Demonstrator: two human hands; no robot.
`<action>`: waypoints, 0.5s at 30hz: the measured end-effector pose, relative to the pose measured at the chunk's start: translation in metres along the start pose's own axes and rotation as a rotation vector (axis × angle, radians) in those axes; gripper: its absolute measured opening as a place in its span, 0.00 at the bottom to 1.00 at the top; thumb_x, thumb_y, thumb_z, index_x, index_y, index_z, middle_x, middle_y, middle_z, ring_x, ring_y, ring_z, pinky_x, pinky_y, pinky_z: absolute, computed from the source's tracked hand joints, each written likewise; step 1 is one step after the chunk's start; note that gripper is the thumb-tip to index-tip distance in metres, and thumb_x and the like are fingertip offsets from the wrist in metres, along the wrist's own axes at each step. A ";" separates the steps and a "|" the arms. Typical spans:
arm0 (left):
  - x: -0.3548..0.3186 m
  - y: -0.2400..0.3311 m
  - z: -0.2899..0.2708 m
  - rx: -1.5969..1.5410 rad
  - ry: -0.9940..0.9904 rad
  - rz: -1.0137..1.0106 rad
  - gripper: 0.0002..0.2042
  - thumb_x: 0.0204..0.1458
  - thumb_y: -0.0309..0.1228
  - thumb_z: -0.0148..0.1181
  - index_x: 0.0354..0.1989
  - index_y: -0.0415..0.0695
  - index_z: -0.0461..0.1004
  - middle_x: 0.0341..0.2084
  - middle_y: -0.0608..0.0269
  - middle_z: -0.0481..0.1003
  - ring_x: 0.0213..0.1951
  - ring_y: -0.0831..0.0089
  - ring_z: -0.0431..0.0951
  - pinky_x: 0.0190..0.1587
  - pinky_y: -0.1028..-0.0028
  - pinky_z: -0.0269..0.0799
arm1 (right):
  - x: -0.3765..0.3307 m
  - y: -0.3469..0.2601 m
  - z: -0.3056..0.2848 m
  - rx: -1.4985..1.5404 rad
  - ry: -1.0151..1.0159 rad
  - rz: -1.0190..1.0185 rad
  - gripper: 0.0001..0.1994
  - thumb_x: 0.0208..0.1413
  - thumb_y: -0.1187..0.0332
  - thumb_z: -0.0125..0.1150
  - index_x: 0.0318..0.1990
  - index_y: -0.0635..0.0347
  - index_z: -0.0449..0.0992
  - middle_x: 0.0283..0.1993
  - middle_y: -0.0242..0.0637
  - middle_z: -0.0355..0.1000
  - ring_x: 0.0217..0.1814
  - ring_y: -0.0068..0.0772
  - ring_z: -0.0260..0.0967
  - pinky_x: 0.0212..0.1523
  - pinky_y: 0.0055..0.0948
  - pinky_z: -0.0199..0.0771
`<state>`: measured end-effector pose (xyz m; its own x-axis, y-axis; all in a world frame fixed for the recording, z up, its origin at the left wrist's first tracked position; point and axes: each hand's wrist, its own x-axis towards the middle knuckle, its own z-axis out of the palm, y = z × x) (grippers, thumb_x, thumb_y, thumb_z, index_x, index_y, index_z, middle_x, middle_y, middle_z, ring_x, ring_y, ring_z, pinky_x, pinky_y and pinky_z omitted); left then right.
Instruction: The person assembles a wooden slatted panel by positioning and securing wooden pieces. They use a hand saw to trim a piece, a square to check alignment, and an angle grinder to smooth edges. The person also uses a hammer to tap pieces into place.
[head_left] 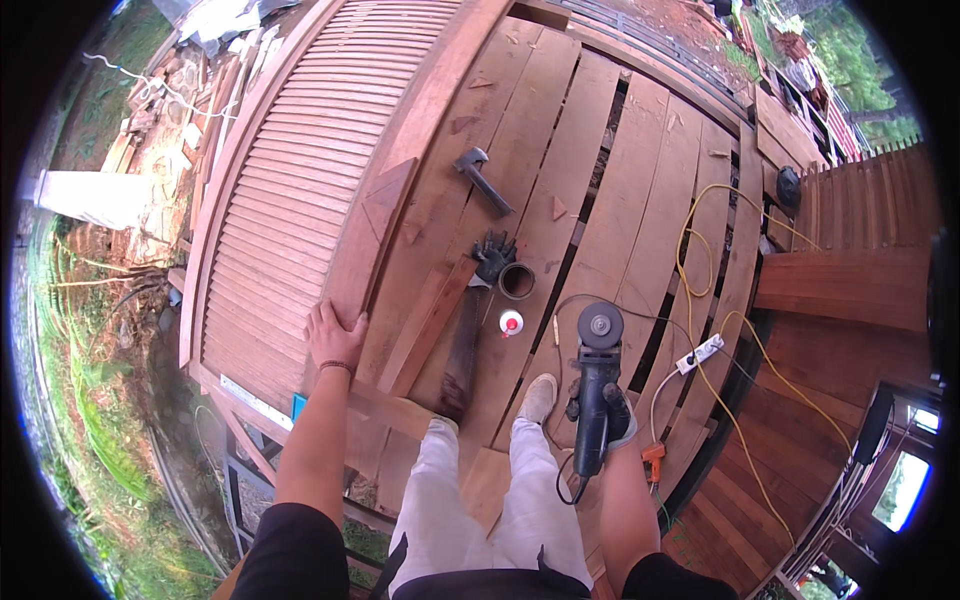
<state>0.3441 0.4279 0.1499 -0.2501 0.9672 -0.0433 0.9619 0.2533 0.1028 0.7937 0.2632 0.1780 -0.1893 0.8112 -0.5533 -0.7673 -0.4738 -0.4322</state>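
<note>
My right hand (617, 418), in a dark glove with a grey cuff, grips a dark angle grinder (594, 400). The grinder's round disc (601, 325) points away from me, above the plank deck. My bare left hand (336, 335), a band at its wrist, lies on the near corner of a slatted wooden panel (305, 150), fingers stretched over its frame and thumb apart. Beside the panel rest a loose board (428, 328) and a long dark piece (462, 350). An empty black glove (492, 257) lies at their far end.
A hammer (484, 182), a round container (516, 281) and a white bottle with a red tip (511, 324) are on the deck (620, 190). Gaps run between its planks. A yellow cord (683, 262) and a white power strip (700, 354) lie at right, near an orange plug (654, 462).
</note>
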 end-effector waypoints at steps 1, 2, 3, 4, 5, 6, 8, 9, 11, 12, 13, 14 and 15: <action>0.002 -0.001 0.003 0.013 0.013 0.004 0.36 0.46 0.53 0.63 0.57 0.39 0.66 0.53 0.50 0.68 0.58 0.52 0.66 0.61 0.56 0.60 | 0.001 -0.007 -0.018 -0.043 0.001 0.003 0.39 0.52 0.52 0.70 0.64 0.68 0.61 0.39 0.42 0.74 0.34 0.38 0.74 0.36 0.35 0.78; 0.003 -0.005 0.007 0.028 0.020 0.006 0.36 0.46 0.53 0.63 0.57 0.39 0.66 0.53 0.51 0.68 0.58 0.52 0.66 0.61 0.56 0.61 | 0.004 -0.014 -0.032 -0.069 0.028 0.028 0.39 0.50 0.56 0.72 0.64 0.68 0.61 0.39 0.41 0.73 0.35 0.38 0.74 0.37 0.35 0.78; 0.003 -0.005 0.010 0.039 0.027 0.010 0.36 0.45 0.52 0.64 0.57 0.39 0.66 0.53 0.51 0.68 0.58 0.53 0.66 0.60 0.56 0.61 | 0.003 -0.020 -0.047 -0.097 0.058 0.050 0.39 0.48 0.59 0.73 0.64 0.68 0.62 0.39 0.41 0.73 0.35 0.38 0.74 0.37 0.36 0.78; 0.004 -0.006 0.012 0.034 0.035 0.024 0.36 0.46 0.52 0.63 0.57 0.38 0.66 0.53 0.50 0.68 0.58 0.52 0.66 0.61 0.56 0.61 | 0.007 -0.018 -0.079 0.060 0.091 0.122 0.36 0.48 0.62 0.72 0.63 0.65 0.63 0.41 0.42 0.74 0.37 0.38 0.75 0.40 0.38 0.79; 0.004 -0.008 0.015 0.035 0.043 0.033 0.35 0.46 0.52 0.64 0.57 0.37 0.66 0.53 0.50 0.68 0.58 0.51 0.66 0.61 0.55 0.61 | 0.010 -0.017 -0.106 0.081 0.106 0.146 0.34 0.49 0.63 0.71 0.62 0.65 0.64 0.41 0.43 0.74 0.38 0.40 0.76 0.41 0.40 0.80; 0.004 -0.011 0.017 0.039 0.049 0.040 0.35 0.46 0.51 0.64 0.57 0.37 0.66 0.53 0.49 0.68 0.58 0.50 0.66 0.61 0.55 0.61 | 0.013 -0.016 -0.132 0.103 0.121 0.172 0.32 0.49 0.64 0.70 0.61 0.64 0.65 0.41 0.44 0.75 0.38 0.43 0.77 0.43 0.42 0.81; 0.006 -0.020 0.022 0.037 0.069 0.090 0.35 0.46 0.49 0.65 0.56 0.35 0.65 0.52 0.45 0.68 0.57 0.48 0.66 0.60 0.55 0.62 | 0.015 -0.004 -0.192 0.112 0.183 0.220 0.28 0.49 0.65 0.69 0.57 0.62 0.68 0.41 0.44 0.75 0.39 0.46 0.78 0.44 0.45 0.82; 0.006 -0.023 0.024 0.012 0.081 0.116 0.35 0.46 0.47 0.65 0.56 0.33 0.65 0.51 0.43 0.68 0.56 0.46 0.67 0.60 0.54 0.62 | 0.018 0.003 -0.220 0.110 0.244 0.251 0.27 0.49 0.64 0.69 0.57 0.62 0.69 0.40 0.44 0.76 0.39 0.46 0.78 0.43 0.45 0.82; 0.007 -0.033 0.029 -0.014 0.082 0.133 0.35 0.47 0.46 0.65 0.56 0.32 0.65 0.51 0.42 0.68 0.56 0.44 0.67 0.60 0.53 0.62 | 0.025 0.017 -0.269 0.100 0.360 0.317 0.27 0.48 0.64 0.70 0.55 0.62 0.70 0.40 0.43 0.76 0.38 0.44 0.78 0.42 0.44 0.82; 0.006 -0.030 0.029 -0.021 0.075 0.116 0.34 0.47 0.46 0.65 0.56 0.31 0.64 0.51 0.41 0.68 0.56 0.43 0.67 0.60 0.53 0.61 | 0.029 0.023 -0.291 0.020 0.488 0.346 0.22 0.49 0.62 0.69 0.50 0.61 0.73 0.37 0.43 0.77 0.35 0.47 0.78 0.40 0.46 0.83; 0.005 -0.029 0.027 -0.028 0.066 0.100 0.34 0.48 0.45 0.65 0.56 0.31 0.64 0.51 0.40 0.68 0.55 0.42 0.66 0.60 0.53 0.61 | 0.036 0.028 -0.313 0.039 0.513 0.373 0.21 0.49 0.62 0.69 0.50 0.60 0.73 0.36 0.43 0.76 0.34 0.47 0.78 0.38 0.46 0.83; 0.005 -0.030 0.028 -0.066 0.053 0.118 0.33 0.50 0.43 0.64 0.57 0.30 0.63 0.51 0.38 0.67 0.56 0.41 0.66 0.60 0.54 0.61 | 0.041 0.037 -0.338 0.064 0.544 0.405 0.21 0.49 0.62 0.69 0.49 0.59 0.72 0.36 0.43 0.76 0.34 0.47 0.78 0.36 0.46 0.83; 0.004 -0.031 0.026 -0.075 0.035 0.126 0.32 0.51 0.41 0.63 0.58 0.29 0.62 0.51 0.38 0.66 0.56 0.42 0.65 0.61 0.55 0.60 | 0.051 0.042 -0.350 0.085 0.566 0.440 0.20 0.50 0.62 0.70 0.48 0.58 0.72 0.35 0.43 0.76 0.34 0.46 0.79 0.35 0.46 0.83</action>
<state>0.3162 0.4236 0.1205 -0.1324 0.9911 0.0092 0.9754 0.1287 0.1792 0.9666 0.1646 -0.1177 -0.1626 0.2381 -0.9575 -0.7421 -0.6690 -0.0403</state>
